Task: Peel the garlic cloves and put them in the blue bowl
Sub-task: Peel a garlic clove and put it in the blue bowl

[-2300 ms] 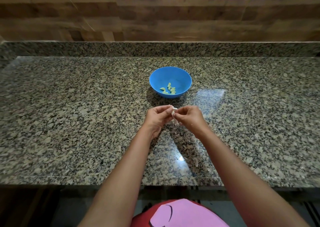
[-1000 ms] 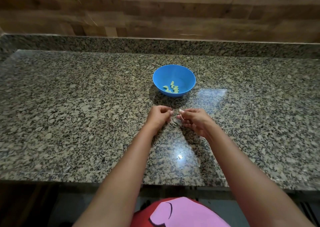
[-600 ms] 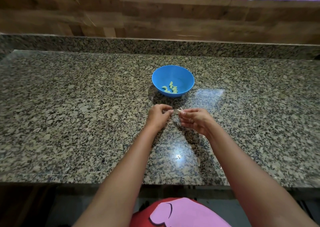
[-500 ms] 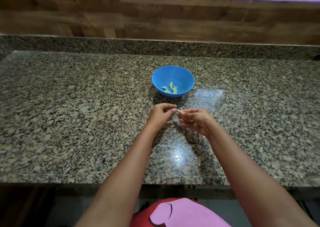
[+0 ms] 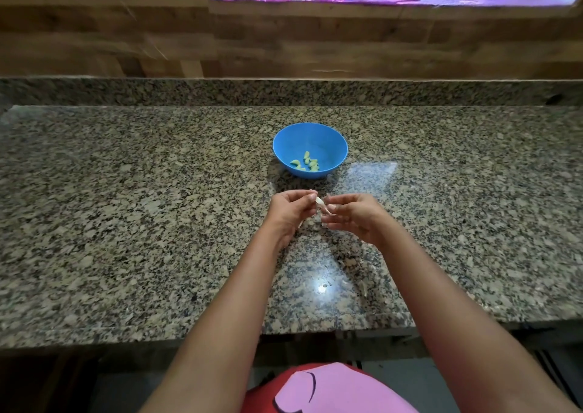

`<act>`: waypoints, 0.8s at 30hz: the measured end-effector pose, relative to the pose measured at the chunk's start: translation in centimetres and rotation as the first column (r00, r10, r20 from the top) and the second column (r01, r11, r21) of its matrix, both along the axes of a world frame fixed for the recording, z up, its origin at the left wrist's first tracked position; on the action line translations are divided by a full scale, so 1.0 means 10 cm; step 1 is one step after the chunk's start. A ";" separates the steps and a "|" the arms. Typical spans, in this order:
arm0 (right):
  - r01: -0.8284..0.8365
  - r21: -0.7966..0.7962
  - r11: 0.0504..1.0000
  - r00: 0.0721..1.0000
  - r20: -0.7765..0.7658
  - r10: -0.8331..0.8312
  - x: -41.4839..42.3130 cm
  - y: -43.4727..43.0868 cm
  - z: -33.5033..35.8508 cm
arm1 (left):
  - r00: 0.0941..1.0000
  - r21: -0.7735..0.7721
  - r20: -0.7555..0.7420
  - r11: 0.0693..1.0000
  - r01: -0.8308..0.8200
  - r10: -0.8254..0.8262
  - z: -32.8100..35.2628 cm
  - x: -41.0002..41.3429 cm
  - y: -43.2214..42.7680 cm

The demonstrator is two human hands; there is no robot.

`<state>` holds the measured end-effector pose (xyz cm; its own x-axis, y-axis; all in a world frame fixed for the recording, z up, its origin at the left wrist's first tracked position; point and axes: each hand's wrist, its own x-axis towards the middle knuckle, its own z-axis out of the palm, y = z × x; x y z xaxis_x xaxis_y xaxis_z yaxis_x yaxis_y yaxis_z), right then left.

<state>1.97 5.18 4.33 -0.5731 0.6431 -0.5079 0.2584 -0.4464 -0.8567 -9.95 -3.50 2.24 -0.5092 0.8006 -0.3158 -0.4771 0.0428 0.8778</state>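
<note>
head view looks down on a speckled granite counter (image 5: 126,223) with both bare forearms reaching out over it. left hand (image 5: 288,212) and right hand (image 5: 353,215) meet just above the stone, near the middle, fingers curled inward toward each other. between them sits a garlic clove (image 5: 322,205), pale and small; the left fingertips (image 5: 312,196) pinch one end and the right fingertips (image 5: 331,207) pinch the other, so both hands hold the same piece. how much skin is left on it is too small to tell. just beyond the hands, apart from them, stands the blue bowl (image 5: 331,143) on the counter, with a small heap of peeled cloves (image 5: 306,163) lying in its bottom. a few pale scraps of skin (image 5: 362,286) lie on the stone under the right forearm. behind the counter runs a wooden wall (image 5: 94,34).
</note>
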 end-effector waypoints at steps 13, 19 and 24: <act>-0.049 0.330 0.943 0.977 0.210 -0.023 0.16 0.11 -0.05 | 0.995 -0.034 -0.074 0.997 -0.068 0.065 -0.03 0.28 0.19; -0.105 0.185 0.977 0.994 -0.017 0.110 0.49 0.34 0.08 | 0.989 0.002 -0.082 0.993 -0.122 0.122 -0.02 0.66 0.49; -0.061 0.286 0.956 0.997 -0.027 0.072 0.85 0.65 0.08 | 0.987 0.032 -0.093 0.991 -0.128 0.131 0.02 1.10 0.71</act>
